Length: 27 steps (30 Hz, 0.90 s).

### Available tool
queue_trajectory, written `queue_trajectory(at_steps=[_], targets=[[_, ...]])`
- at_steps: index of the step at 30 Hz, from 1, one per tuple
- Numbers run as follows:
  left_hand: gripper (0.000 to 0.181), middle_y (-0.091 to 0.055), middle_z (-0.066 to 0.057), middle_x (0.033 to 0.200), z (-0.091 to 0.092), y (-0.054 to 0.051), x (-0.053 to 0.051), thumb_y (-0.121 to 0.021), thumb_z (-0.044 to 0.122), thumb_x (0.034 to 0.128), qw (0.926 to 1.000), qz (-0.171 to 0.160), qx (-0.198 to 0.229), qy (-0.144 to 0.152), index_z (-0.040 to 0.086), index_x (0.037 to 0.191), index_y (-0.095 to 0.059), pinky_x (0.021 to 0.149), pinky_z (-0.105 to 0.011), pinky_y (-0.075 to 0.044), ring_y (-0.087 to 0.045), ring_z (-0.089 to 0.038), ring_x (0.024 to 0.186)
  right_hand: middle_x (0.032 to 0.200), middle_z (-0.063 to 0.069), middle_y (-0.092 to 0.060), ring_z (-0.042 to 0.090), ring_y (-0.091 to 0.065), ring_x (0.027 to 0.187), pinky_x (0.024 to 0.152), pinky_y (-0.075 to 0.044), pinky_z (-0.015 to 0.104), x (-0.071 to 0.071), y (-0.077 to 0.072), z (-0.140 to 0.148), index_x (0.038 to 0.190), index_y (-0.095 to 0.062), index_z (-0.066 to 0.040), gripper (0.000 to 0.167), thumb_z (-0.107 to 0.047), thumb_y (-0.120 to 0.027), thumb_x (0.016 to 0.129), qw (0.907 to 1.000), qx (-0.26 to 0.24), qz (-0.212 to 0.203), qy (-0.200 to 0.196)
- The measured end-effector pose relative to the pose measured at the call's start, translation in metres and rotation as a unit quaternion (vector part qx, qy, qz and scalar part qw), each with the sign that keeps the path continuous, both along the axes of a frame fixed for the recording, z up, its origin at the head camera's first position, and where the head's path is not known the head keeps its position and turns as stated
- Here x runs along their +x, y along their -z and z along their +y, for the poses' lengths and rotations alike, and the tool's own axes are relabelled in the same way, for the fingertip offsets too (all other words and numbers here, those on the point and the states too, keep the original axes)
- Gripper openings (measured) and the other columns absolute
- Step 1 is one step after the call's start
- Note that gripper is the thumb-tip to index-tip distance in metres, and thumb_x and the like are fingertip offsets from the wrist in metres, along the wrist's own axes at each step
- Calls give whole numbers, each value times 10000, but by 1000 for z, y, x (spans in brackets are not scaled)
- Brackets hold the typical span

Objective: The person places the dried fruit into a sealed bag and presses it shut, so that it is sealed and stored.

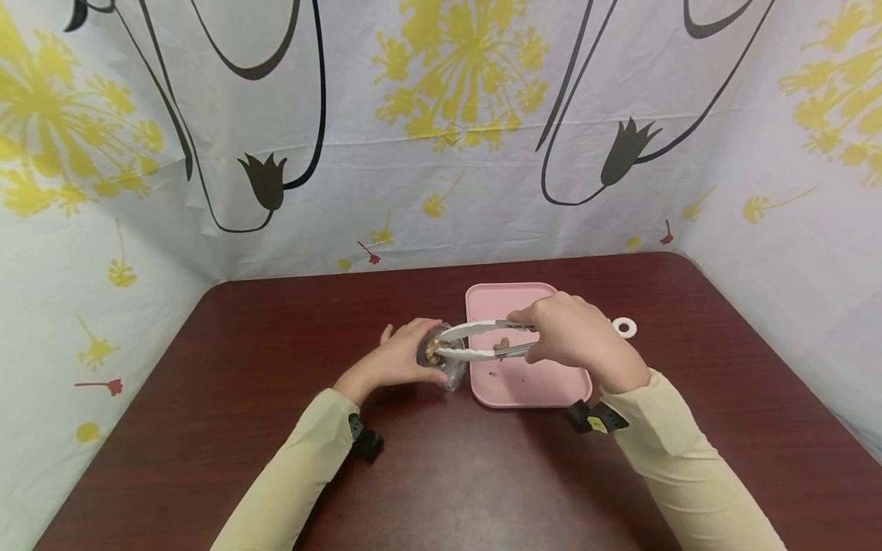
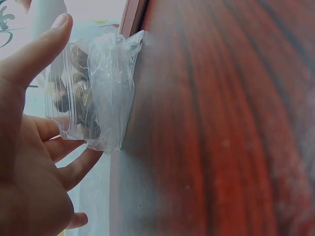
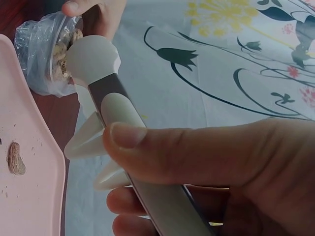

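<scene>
My left hand (image 1: 396,356) holds a clear plastic container (image 2: 106,93) between thumb and fingers, just left of the tray. Inside it lie several peanuts (image 1: 432,350), still in their shells. With thumb and fingers, my right hand (image 1: 575,337) grips a pair of tongs (image 1: 475,328) with metal arms and white tips. Those tips reach the container's mouth, spread slightly apart; whether they pinch a peanut I cannot tell. One peanut (image 3: 16,158) rests on the pink tray (image 1: 530,390), under the tongs in the head view.
Small dark crumbs are scattered over the tray. A white ring (image 1: 625,327) shows just beyond the right hand. The dark red wooden table (image 1: 441,474) meets a patterned sheet (image 1: 427,207) at its back edge.
</scene>
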<state>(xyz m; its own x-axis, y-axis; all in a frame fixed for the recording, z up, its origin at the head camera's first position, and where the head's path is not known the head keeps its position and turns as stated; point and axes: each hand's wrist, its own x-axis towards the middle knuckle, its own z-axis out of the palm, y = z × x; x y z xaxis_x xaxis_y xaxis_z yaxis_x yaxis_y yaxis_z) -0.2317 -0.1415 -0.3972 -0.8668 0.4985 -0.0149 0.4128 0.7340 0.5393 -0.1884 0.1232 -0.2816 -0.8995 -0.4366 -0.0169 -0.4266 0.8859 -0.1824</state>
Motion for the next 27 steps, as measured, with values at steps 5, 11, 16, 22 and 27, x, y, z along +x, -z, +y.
queue_trajectory(at_steps=[5, 11, 16, 22, 27], targets=[[942, -441, -57, 1441, 1, -1, 0, -811, 475, 702, 10000, 3, -42, -10, 124, 1458, -372, 1078, -689, -81, -387, -265, 1348, 731, -61, -622, 160, -496, 621, 546, -392, 295, 1, -4, 9, 1086, -729, -230, 468, -101, -781, 639, 9998, -136, -23, 121], [941, -440, -56, 1443, 1, -1, -1, -808, 490, 697, 9999, 36, -92, -34, 129, 1452, -379, 1074, -692, -95, -375, -265, 1355, 792, -27, -651, 167, -532, 658, 568, -421, 322, 1, -6, 20, 1112, -719, -219, 488, -124, -800, 640, 9998, -114, -65, 171], [940, -443, -57, 1438, 1, -1, -1, -812, 483, 692, 9999, 62, -50, -72, 125, 1448, -383, 1071, -693, -100, -383, -269, 1345, 822, -35, -671, 174, -557, 691, 595, -442, 340, 1, -5, 29, 1116, -718, -214, 486, -132, -801, 643, 9995, -139, -112, 269], [942, -435, -54, 1441, 1, 0, 0, -810, 483, 695, 9999, 8, -64, -101, 140, 1455, -371, 1080, -682, -95, -388, -264, 1337, 703, -55, -604, 160, -519, 664, 571, -405, 309, 0, -3, 40, 1122, -714, -195, 483, -122, -778, 649, 9991, -127, -105, 382], [937, -432, -57, 1446, 1, -1, 1, -812, 479, 696, 9999, 29, -70, -107, 143, 1454, -377, 1081, -683, -92, -389, -265, 1338, 672, -59, -573, 174, -506, 691, 576, -389, 302, 1, -1, 50, 1174, -699, -173, 528, -128, -763, 652, 9980, -169, -216, 574]])
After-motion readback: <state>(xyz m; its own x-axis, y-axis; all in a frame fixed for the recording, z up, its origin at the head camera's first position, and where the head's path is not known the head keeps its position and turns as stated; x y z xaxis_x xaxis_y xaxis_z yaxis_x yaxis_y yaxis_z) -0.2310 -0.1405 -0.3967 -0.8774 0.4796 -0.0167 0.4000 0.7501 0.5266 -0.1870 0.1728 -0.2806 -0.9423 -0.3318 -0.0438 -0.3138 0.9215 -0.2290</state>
